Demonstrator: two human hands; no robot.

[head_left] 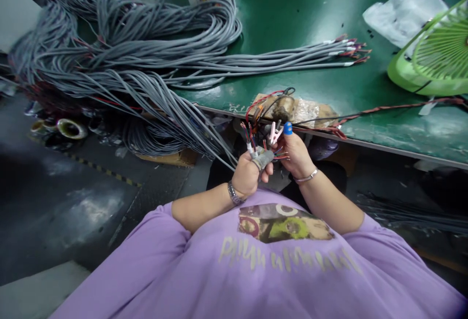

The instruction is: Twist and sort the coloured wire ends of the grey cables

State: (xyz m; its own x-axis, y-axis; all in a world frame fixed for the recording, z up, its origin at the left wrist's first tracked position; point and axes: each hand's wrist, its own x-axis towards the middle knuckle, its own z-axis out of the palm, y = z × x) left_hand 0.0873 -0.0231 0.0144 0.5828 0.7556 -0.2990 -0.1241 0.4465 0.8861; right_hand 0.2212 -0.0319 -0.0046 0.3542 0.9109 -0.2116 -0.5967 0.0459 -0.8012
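The person in the purple shirt is holding both hands close together, just below the near edge of the green table [292,22]. The left hand [245,175] is curling tight around the end of a grey cable [204,140], a grey wrap on its thumb, and the cable's coloured wire tips [249,136] are fanning up out of the fist. The right hand [297,157], with a blue finger cap [287,127] on top, is pinching a pink clip [273,134] just beside those tips. Up on the table a big heap of grey cables [146,51] is sprawling across the left and spilling over the edge. A green fan [435,51] is lying at the far right, near a plastic bag [402,12].
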